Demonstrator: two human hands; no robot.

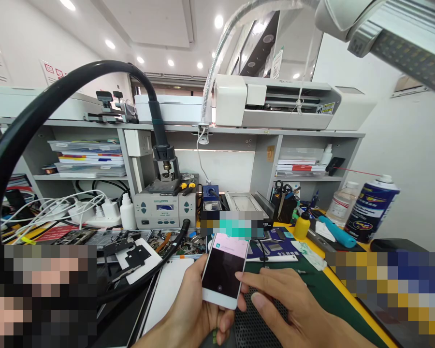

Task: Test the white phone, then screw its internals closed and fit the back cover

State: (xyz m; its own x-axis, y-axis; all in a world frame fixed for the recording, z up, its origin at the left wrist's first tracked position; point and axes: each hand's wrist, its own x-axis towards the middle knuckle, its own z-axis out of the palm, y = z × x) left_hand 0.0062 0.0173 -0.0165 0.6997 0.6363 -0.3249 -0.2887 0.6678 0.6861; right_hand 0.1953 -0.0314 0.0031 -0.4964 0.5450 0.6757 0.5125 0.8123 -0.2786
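Note:
A white smartphone [224, 270] with a lit screen is held upright over the bench, low in the middle of the view. My left hand [190, 309] grips it from the left and underneath, fingers wrapped round its edge. My right hand [293, 309] comes in from the right, its fingers curled and the index fingertip touching the phone's right edge; the thumb lies beside the lower corner. Below the phone lie a dark perforated pad [253, 324] and a green work mat [311, 285].
A hot-air rework station [165, 208] with a thick black hose [58, 92] stands behind. White chargers and cables [68, 210] lie at left, phone parts [137, 253] in the middle. A spray can [371, 208], bottles and a tool holder [284, 203] stand at right. Shelves and machines fill the back.

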